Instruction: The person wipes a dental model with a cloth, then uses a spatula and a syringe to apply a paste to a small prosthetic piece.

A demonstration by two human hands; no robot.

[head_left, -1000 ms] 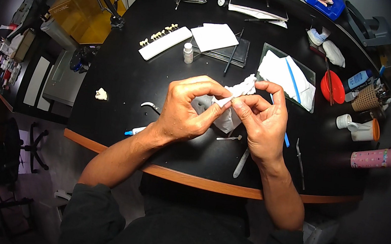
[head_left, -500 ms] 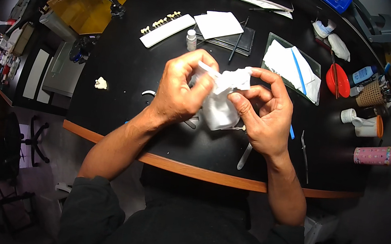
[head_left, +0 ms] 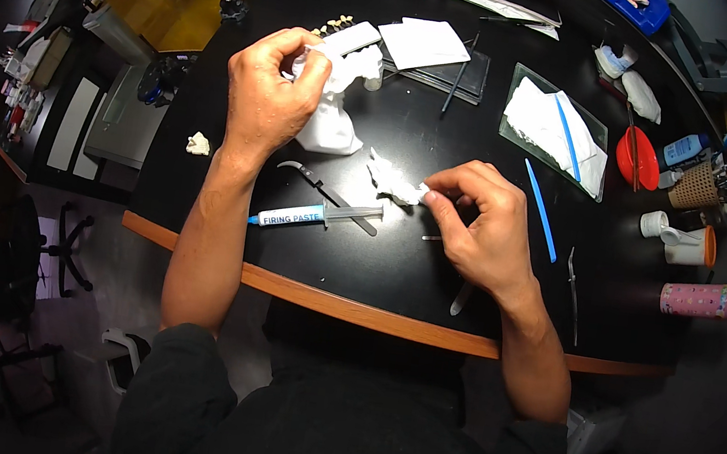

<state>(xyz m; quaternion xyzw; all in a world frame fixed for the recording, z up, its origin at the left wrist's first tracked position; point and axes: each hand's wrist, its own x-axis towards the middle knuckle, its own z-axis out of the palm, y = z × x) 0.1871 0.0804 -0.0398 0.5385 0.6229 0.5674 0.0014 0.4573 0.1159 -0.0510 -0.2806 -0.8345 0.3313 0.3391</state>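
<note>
My left hand (head_left: 276,89), raised over the left middle of the black table, is closed around the top of a crumpled white tissue bundle (head_left: 331,130) that hangs below the fingers. A smaller torn piece of white tissue (head_left: 395,181) is pinched between thumb and forefinger of my right hand (head_left: 483,221), which is apart from the left. Below and between the hands lie a syringe (head_left: 314,215) with a blue tip and a thin dark-and-silver tool (head_left: 331,190) with a curved end. A blue stick (head_left: 540,211) rests right of my right hand.
A glass plate (head_left: 597,120) with white paper and another blue stick lies at the right. Beyond are a red bowl (head_left: 630,148), a woven holder (head_left: 694,188) and a pink bottle (head_left: 702,300). White sheets (head_left: 424,45) sit behind; a small white lump (head_left: 198,143) lies far left.
My hands have drawn apart. The left has moved up and left with the larger tissue bundle, while the right keeps a torn piece. The syringe has come into view.
</note>
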